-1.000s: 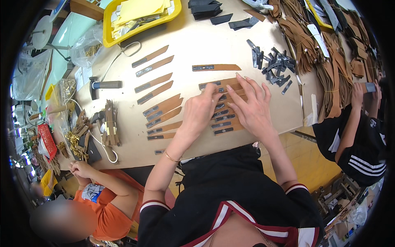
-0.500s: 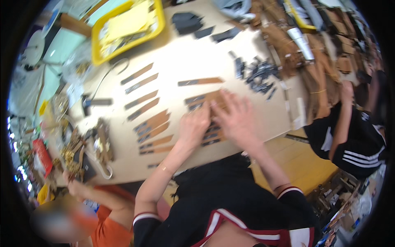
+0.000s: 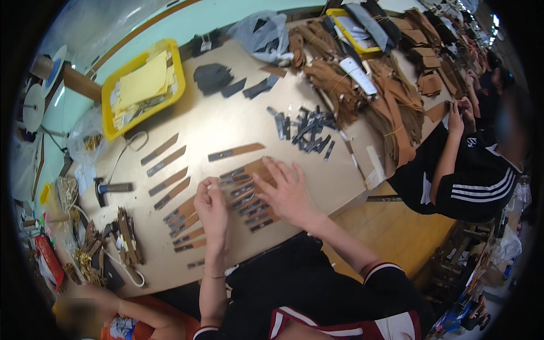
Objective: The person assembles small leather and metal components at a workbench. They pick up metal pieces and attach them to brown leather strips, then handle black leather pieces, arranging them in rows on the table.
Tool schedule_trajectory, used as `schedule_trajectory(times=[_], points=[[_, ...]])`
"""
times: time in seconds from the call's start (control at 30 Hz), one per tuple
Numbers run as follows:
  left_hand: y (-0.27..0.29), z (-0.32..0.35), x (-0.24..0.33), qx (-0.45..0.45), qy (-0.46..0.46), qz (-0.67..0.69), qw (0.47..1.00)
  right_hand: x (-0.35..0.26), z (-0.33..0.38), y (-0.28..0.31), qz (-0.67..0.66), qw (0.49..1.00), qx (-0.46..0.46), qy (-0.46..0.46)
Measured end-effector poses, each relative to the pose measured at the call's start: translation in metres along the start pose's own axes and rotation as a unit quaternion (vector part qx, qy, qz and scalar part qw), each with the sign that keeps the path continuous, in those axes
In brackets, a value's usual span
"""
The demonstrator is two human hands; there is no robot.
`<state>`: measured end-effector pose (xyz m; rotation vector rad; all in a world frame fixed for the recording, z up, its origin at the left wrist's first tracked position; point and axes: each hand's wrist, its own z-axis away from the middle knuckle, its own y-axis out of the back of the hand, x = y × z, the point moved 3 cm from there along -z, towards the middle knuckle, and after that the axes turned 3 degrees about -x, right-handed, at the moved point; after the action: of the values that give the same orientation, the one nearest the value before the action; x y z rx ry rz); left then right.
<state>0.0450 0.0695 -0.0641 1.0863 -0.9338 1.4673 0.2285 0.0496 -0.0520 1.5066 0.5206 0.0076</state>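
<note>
My right hand point(image 3: 288, 194) lies with its fingers spread over a group of brown leather strips point(image 3: 256, 166), pressing near their right ends. Each strip bears a dark patch point(image 3: 245, 196) at its left end. Just left of this group is my left hand point(image 3: 213, 211), closed with thumb and fingertips together; what it pinches, if anything, is too small to make out. Above both hands lies a single brown strip point(image 3: 237, 152) with a pointed right end. To the left, more strips point(image 3: 164, 148) run down the table in a column, the lower ones partly behind my left hand.
A pile of small black pieces point(image 3: 309, 127) lies beyond my right hand. Bundled brown leather parts point(image 3: 391, 107) fill the right side. At the left are a yellow tray point(image 3: 107, 122) with papers and a hammer point(image 3: 113, 187). Co-workers sit at right and lower left.
My left hand has drawn away to the left from beside my right hand, uncovering dark-ended strips. The right hand stays on the strips. The whole view has shifted.
</note>
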Motion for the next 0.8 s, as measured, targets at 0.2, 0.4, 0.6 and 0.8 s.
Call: schedule_trajectory(times=[0.2, 0.4, 0.6, 0.8], points=[[0.016, -0.001, -0.006, 0.034, 0.028, 0.302, 0.952, 0.002, 0.001, -0.001, 0.009, 1.000, -0.005, 0.006], [0.023, 0.003, 0.018, 0.011, -0.057, 0.180, 0.982, 0.003, -0.001, 0.004, -0.002, 1.000, -0.010, 0.017], [-0.005, 0.014, 0.022, -0.037, -0.169, -0.213, 0.962, 0.004, 0.008, 0.009, -0.002, 1.000, 0.009, 0.014], [-0.030, 0.019, 0.009, -0.093, -0.255, -0.436, 0.858, 0.004, 0.015, 0.010, 0.003, 1.000, -0.002, 0.006]])
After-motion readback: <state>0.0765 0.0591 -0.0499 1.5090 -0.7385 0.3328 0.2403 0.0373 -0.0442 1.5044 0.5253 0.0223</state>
